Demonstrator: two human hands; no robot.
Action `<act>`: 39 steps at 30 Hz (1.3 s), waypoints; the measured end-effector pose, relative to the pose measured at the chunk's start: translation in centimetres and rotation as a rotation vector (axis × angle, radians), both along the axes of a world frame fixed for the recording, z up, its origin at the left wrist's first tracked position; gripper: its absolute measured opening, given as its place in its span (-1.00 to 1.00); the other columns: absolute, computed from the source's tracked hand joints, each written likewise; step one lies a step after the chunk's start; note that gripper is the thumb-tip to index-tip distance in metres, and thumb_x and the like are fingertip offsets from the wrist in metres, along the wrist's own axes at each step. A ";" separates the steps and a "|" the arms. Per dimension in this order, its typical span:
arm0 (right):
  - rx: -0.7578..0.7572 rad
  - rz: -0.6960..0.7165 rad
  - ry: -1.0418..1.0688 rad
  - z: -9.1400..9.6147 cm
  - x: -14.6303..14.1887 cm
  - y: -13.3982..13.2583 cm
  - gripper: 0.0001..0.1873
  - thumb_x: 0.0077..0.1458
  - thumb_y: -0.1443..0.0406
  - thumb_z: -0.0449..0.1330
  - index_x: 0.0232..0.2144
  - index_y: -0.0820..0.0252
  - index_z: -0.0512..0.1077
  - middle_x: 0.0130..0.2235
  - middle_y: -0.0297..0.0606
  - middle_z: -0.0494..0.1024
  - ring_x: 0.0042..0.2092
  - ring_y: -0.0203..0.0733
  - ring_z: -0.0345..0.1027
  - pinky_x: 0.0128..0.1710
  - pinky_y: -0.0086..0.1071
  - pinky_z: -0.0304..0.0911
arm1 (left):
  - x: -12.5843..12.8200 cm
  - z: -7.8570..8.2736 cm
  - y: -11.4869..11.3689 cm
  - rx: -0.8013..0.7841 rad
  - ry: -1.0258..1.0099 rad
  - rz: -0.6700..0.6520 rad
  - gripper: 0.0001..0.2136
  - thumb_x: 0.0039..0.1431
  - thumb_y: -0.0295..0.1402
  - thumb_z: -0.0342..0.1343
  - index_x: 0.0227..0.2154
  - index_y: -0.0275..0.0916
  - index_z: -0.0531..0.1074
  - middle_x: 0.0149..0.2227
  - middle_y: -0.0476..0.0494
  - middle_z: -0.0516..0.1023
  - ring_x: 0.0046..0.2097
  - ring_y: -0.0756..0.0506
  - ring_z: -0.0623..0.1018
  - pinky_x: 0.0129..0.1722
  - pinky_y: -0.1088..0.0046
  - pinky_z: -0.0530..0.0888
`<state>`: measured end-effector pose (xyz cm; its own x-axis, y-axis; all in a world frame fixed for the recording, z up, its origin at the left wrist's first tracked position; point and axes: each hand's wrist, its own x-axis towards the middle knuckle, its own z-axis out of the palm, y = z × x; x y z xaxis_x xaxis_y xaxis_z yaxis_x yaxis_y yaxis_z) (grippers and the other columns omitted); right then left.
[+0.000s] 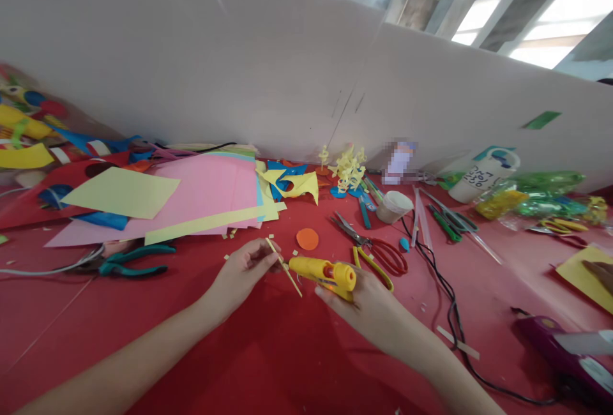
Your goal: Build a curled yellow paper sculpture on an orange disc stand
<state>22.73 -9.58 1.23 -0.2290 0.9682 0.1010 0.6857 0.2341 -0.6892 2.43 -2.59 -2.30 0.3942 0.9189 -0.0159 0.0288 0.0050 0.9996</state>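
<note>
Pinched in my left hand [249, 271] is a thin pale-yellow paper strip [290, 278], slanting down to the right. My right hand [361, 300] grips a yellow hot glue gun [323, 271], its nozzle pointing left at the strip. Whether the nozzle touches the strip, I cannot tell. Just beyond both hands an orange paper disc [307, 239] lies on the red tabletop [230, 351]. Red-handled scissors [387, 255] and a yellow-handled tool [376, 268] lie close behind my right hand.
Pink paper sheets [205, 191] are stacked at the left, with teal-handled pliers [136, 262] in front. Curly yellow paper pieces [349, 169] stand near the wall beyond a white cup [395, 206]. A black cable [453, 306] runs toward a purple device [560, 351]. Another person's hand [601, 274] rests on yellow paper.
</note>
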 end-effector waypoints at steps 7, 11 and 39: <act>-0.012 -0.005 -0.030 0.0 0.1 0.0 -0.81 0.10 0.26 0.06 -0.26 0.15 0.42 -0.32 -0.26 0.52 -0.32 -0.20 0.40 -0.31 -0.38 0.31 | 0.0 0.0 0.0 -0.004 -0.013 -0.008 -0.88 0.07 -0.29 0.04 -0.43 -0.24 0.36 -0.43 0.00 0.41 -0.36 -0.01 0.46 -0.25 0.39 0.44; 0.008 0.000 -0.028 0.0 0.2 0.0 -0.81 0.09 0.26 0.06 -0.25 0.14 0.42 -0.32 -0.27 0.52 -0.31 -0.20 0.41 -0.30 -0.39 0.31 | 0.0 -0.1 0.0 -0.006 -0.017 -0.011 -0.87 0.07 -0.27 0.04 -0.42 -0.23 0.35 -0.42 -0.01 0.40 -0.34 -0.03 0.47 -0.24 0.36 0.45; 0.018 0.034 -0.083 0.2 0.4 0.2 -0.78 0.11 0.25 0.06 -0.21 0.16 0.42 -0.28 -0.25 0.54 -0.29 -0.20 0.42 -0.29 -0.41 0.31 | 0.0 -0.3 0.1 -0.044 -0.069 -0.033 -0.88 0.07 -0.29 0.06 -0.42 -0.24 0.35 -0.42 0.02 0.38 -0.35 0.00 0.44 -0.23 0.40 0.43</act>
